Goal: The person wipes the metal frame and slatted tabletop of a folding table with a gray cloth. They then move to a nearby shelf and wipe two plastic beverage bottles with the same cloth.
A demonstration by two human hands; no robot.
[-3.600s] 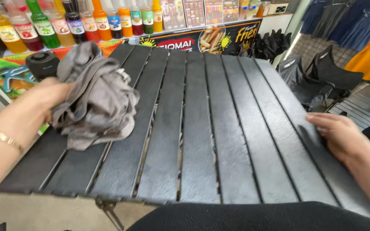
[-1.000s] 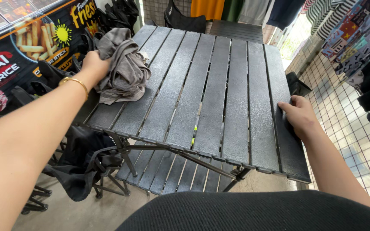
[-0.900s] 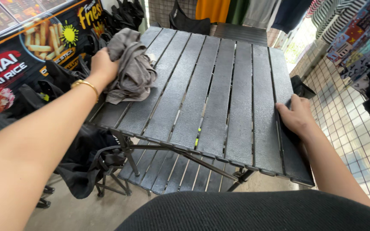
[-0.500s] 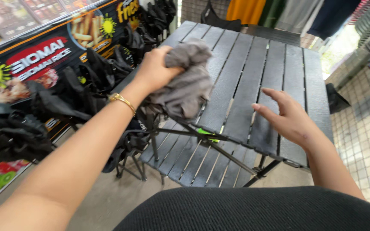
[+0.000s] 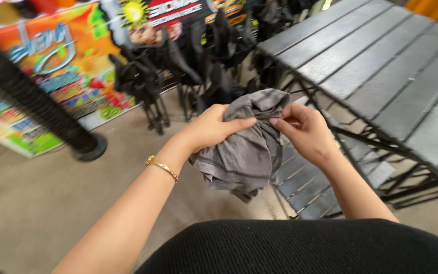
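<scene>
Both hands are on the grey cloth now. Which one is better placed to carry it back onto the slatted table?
Probably the right hand: it pinches the grey cloth on the side nearer the slatted table. The left hand grips farther away.

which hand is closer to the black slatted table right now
Right. The right hand grips the grey cloth on the side toward the black slatted table, just short of its near edge. The left hand grips the cloth's other side, farther off.

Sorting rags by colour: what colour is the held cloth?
Grey, plain; the head view shows the cloth best.
</scene>
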